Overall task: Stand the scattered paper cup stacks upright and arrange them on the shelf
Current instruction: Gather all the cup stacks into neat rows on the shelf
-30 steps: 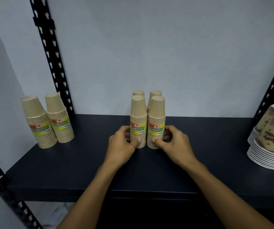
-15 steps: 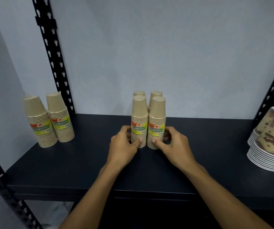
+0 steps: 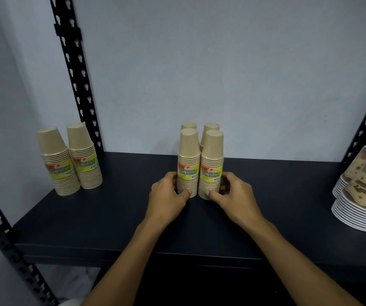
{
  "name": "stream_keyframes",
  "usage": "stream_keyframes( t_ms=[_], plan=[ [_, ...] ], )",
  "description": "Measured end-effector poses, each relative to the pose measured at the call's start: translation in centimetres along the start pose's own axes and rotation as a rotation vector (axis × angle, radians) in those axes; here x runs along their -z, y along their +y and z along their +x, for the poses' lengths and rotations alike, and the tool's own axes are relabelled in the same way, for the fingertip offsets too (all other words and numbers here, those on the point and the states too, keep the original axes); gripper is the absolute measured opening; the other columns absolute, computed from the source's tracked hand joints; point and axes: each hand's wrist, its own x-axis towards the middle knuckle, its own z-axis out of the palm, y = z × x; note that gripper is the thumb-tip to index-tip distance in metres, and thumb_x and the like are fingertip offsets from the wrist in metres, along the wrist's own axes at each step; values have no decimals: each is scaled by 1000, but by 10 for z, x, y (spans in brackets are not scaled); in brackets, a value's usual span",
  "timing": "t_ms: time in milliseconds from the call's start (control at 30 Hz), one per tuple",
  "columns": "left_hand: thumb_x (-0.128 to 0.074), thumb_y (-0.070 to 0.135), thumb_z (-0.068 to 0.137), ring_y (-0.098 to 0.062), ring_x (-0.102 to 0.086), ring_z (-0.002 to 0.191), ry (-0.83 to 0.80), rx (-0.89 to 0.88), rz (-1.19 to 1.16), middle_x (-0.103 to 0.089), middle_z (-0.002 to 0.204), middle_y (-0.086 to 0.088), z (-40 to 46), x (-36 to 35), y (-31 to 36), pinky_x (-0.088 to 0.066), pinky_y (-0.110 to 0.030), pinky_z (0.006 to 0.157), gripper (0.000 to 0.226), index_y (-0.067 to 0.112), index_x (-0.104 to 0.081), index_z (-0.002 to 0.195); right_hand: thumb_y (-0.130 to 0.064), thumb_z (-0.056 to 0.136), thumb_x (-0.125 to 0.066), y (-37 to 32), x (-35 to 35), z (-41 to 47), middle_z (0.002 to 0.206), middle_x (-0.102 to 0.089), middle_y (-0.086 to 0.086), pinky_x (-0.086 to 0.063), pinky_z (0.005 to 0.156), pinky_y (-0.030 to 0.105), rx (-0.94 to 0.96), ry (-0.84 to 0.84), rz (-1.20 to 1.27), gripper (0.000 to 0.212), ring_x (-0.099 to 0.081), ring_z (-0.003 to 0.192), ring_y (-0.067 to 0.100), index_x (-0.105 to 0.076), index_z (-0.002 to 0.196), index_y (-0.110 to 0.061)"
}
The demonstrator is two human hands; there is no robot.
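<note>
This looks like a shop's stockroom or a retail storage corner. A dark metal shelf [image 3: 93,219] hangs on black slotted uprights [image 3: 76,69] against a plain pale wall [image 3: 221,74]. On it stand cup stacks [image 3: 188,160] in retail wrap with bright labels reading "DISPOSABLE TABLEWARE" (several identical packs), and at the right edge patterned bowls [image 3: 358,199], also stacked in quantity.

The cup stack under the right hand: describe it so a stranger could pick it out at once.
Start at the dark shelf board and find the cluster of four tan paper cup stacks at its middle. The front-right tan paper cup stack stands upright, upside down, with a yellow-green label. Alone among its neighbours, it is the one that the right hand grips at the base.
</note>
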Motion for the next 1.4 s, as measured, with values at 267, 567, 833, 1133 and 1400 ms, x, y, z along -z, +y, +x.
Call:
stream_keyframes(
  t_ms=[267,567,833,1133,1400],
  plan=[
    [-74,21,80,-12,-59,110,2,3,18,-65,120,-1,-6,4,-1,-49,-25,93,56,13,-52,131,-29,74,-81,4,3,-5,113,-66,-4,-48,78,13,-69,-10,24,60,-60,98,4,-57,127,-14],
    [-64,36,87,-20,-52,122,-4,-1,372,-56,133,-3,-33,40,-17,-43,-32,96,51,17,-52,132,-34,84,-69,-14,9,-48,123,-59,5,-49,89,33,-90,20,-276,53,-54,112,20,-53,130,-14],
    [-57,52,86,-18,-54,113,7,-37,547,-62,120,1,-58,84,-44,-45,-34,93,50,16,-61,121,-46,91,-56,-59,-27,-66,122,-60,-1,-44,98,35,185,-278,-399,40,-52,118,17,-62,118,-18],
    [-58,58,81,-24,-55,105,157,157,620,-64,107,-3,-59,141,-89,-49,-37,80,52,13,-65,107,-50,95,-44,-101,-95,-34,132,-55,10,-37,106,41,331,-430,-471,50,-45,128,24,-57,125,-13],
    [-69,36,80,-28,-60,99,338,294,368,-65,110,-9,-36,167,-106,-44,-31,77,42,10,-56,111,-47,90,-55,-128,-159,14,119,-61,5,-45,95,39,292,-466,-333,48,-55,112,23,-58,122,-12]
  ],
)
